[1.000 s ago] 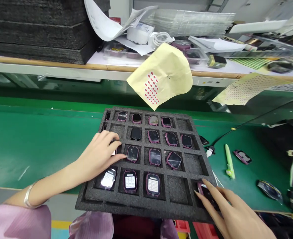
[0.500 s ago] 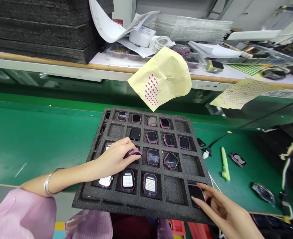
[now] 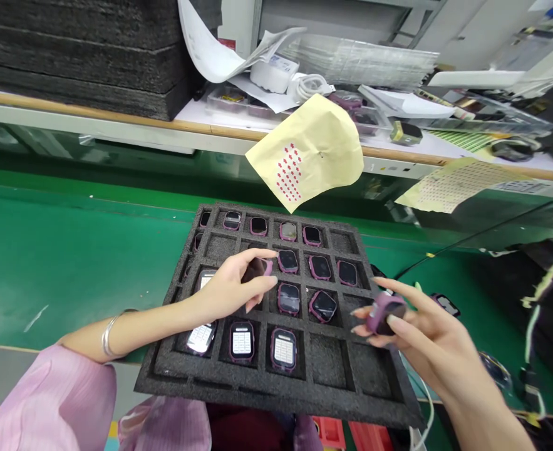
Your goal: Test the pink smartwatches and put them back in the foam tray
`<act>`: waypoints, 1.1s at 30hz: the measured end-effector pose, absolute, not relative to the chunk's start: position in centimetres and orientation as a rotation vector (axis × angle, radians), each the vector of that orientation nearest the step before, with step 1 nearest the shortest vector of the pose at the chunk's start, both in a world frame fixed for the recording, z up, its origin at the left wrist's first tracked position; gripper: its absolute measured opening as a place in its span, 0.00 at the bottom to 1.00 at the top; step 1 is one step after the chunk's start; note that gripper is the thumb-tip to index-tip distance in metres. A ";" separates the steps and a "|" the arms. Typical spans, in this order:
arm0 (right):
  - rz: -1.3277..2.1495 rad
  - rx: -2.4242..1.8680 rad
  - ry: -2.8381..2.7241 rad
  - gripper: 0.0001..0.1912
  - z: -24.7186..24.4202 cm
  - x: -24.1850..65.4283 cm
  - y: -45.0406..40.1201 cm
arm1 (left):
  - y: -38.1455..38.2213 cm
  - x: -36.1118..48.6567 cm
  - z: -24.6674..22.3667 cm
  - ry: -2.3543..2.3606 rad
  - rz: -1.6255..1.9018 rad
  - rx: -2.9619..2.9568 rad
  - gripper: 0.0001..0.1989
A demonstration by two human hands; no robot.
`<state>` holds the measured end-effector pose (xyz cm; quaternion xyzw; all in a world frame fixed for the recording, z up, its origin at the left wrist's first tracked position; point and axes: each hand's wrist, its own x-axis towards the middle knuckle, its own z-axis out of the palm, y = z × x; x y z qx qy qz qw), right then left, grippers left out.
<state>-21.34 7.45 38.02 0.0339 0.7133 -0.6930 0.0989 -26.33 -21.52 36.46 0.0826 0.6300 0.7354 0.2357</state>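
A black foam tray [image 3: 276, 382] with square pockets lies in front of me, several purple-framed smartwatch bodies set in it. My left hand [image 3: 232, 282] is closed on a purple smartwatch body [image 3: 256, 269], held by its edge over the middle-left pockets. Over the tray's right side, my right hand [image 3: 426, 332] grips another purple smartwatch body [image 3: 385, 312], tilted and slightly blurred. Near the front edge, one watch [image 3: 284, 348] shows a lit white screen with a grid, as do its neighbours to the left. Most watches farther back have dark screens.
A shelf [image 3: 220, 128] runs behind the tray, with stacked black foam [image 3: 74, 56] at left and a white charger [image 3: 273, 72]. A yellow sticker sheet [image 3: 314, 150] hangs from its edge. Cables and another watch [image 3: 445, 305] lie on the green mat [image 3: 69, 250] at right.
My right hand has lifted a smartwatch body out of the front right pocket and moved up. My left hand has raised its watch from its pocket, slightly up and right.
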 end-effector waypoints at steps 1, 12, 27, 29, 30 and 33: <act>-2.090 0.053 1.998 0.18 37.9 -22.2 6.6 | -21.6 -26.2 36.3 1.805 1.949 0.276 0.19; -1.962 -0.070 1.631 0.17 36.8 -25.8 0.1 | -21.4 -25.4 34.9 2.499 1.645 0.641 0.31; -2.049 -0.336 1.504 0.16 35.3 -25.9 1.3 | -20.9 -25.3 34.1 2.325 1.791 0.523 0.29; -2.056 -0.371 1.473 0.18 35.3 -25.8 1.4 | -20.9 -25.2 34.1 2.296 1.812 0.510 0.28; -2.060 -0.383 1.453 0.19 35.3 -25.8 1.4 | -20.9 -25.2 34.1 2.281 1.825 0.508 0.28; -2.085 -0.394 1.395 0.21 35.4 -25.7 1.5 | -20.8 -24.9 34.2 2.242 1.862 0.515 0.27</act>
